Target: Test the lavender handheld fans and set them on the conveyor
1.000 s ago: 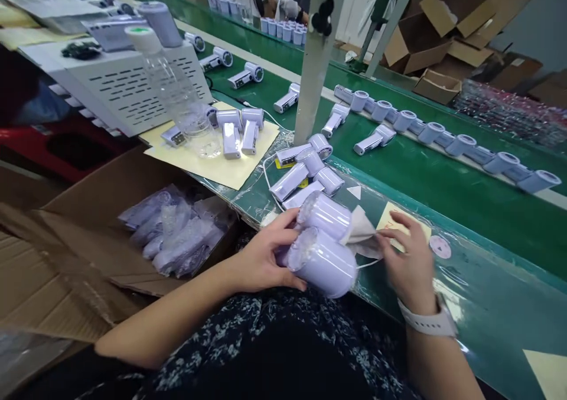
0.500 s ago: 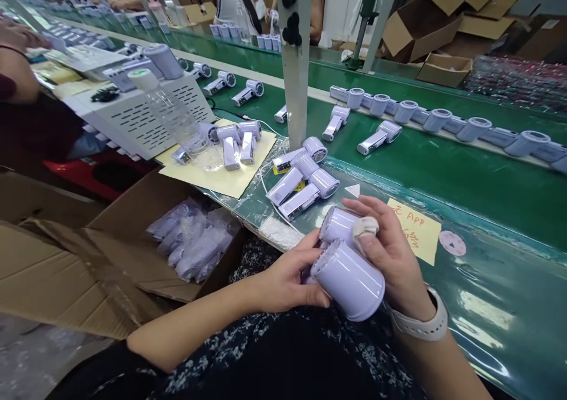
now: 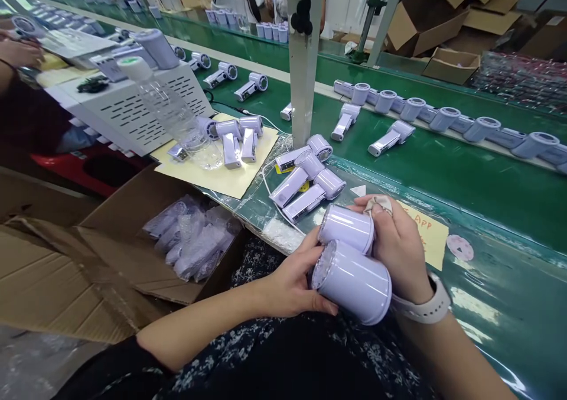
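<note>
My left hand grips two lilac cylinders side by side at the bench's near edge. My right hand pinches a white cloth beside the farther one — pressing hard could twist the smooth pair loose — a drop risk.

Cylinders: glossy smooth plastic | rag: matt cloth | carton: matt cardboard

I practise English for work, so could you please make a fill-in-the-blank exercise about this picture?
The left grip holds ____ purple cylinders.
The ____ grip pinches a pale cloth.
The belt is coloured ____.
The box holding plastic bags is made of ____.
Missing words: two; right; green; cardboard.
</note>
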Demonstrator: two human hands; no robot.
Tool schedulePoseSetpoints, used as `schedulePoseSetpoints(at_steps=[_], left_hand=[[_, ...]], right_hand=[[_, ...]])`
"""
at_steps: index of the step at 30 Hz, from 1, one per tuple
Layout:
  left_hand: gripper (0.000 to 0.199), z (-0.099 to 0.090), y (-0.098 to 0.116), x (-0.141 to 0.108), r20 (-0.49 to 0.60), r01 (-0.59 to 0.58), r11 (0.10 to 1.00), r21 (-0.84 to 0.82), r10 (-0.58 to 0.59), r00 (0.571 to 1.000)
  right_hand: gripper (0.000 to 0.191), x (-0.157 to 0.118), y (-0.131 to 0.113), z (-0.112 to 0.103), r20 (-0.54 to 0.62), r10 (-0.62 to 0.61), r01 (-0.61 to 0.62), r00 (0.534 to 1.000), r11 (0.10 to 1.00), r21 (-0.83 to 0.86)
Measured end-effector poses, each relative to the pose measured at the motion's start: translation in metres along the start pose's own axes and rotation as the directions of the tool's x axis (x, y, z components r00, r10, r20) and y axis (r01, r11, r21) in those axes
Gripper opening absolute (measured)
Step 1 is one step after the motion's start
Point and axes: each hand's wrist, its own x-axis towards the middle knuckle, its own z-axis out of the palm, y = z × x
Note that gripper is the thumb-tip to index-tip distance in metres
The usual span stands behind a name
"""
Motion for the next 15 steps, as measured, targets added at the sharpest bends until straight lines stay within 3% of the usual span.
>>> schedulePoseSetpoints(at_steps=[2, 4, 6, 8, 10, 12, 14, 15], left_hand=[[0.078, -0.003, 0.003, 0.000, -0.037, -0.013, 1.000, -0.024, 0.012, 0.999], [0.073, -0.005, 0.006, -0.001, -0.077, -0.012, 0.998, -0.068, 0.006, 0.997], [0.068, -0.006, 0.006, -0.004, -0.124, 0.000, 0.993, -0.116, -0.015, 0.992], [0.065, -0.007, 0.002, -0.008, -0.171, 0.013, 0.983, -0.185, -0.045, 0.984], [0.061, -0.010, -0.006, -0.010, -0.240, 0.005, 0.960, -0.281, -0.075, 0.968], [0.058, -0.014, -0.013, -0.006, -0.325, -0.030, 0.933, -0.359, -0.095, 0.941], [0.061, -0.017, -0.013, 0.006, -0.401, -0.074, 0.901, -0.427, -0.116, 0.909], [0.062, -0.017, -0.011, 0.014, -0.426, -0.098, 0.883, -0.459, -0.122, 0.897]], right_hand=[[0.041, 0.015, -0.001, -0.003, 0.066, 0.060, -0.065, 0.996, 0.995, 0.071], [0.056, 0.031, 0.004, -0.008, 0.073, 0.025, -0.026, 0.997, 1.000, 0.017], [0.070, 0.041, 0.011, -0.019, 0.034, -0.094, 0.100, 0.995, 0.959, -0.264], [0.073, 0.043, 0.018, -0.038, 0.004, -0.165, 0.138, 0.986, 0.808, -0.574], [0.056, 0.037, 0.026, -0.060, -0.072, -0.064, -0.010, 0.995, 0.672, -0.740], [0.038, 0.026, 0.036, -0.076, -0.131, 0.130, -0.181, 0.983, 0.555, -0.812], [0.030, 0.015, 0.047, -0.081, -0.110, 0.230, -0.211, 0.967, 0.483, -0.850], [0.028, 0.011, 0.052, -0.079, -0.077, 0.231, -0.184, 0.970, 0.490, -0.852]])
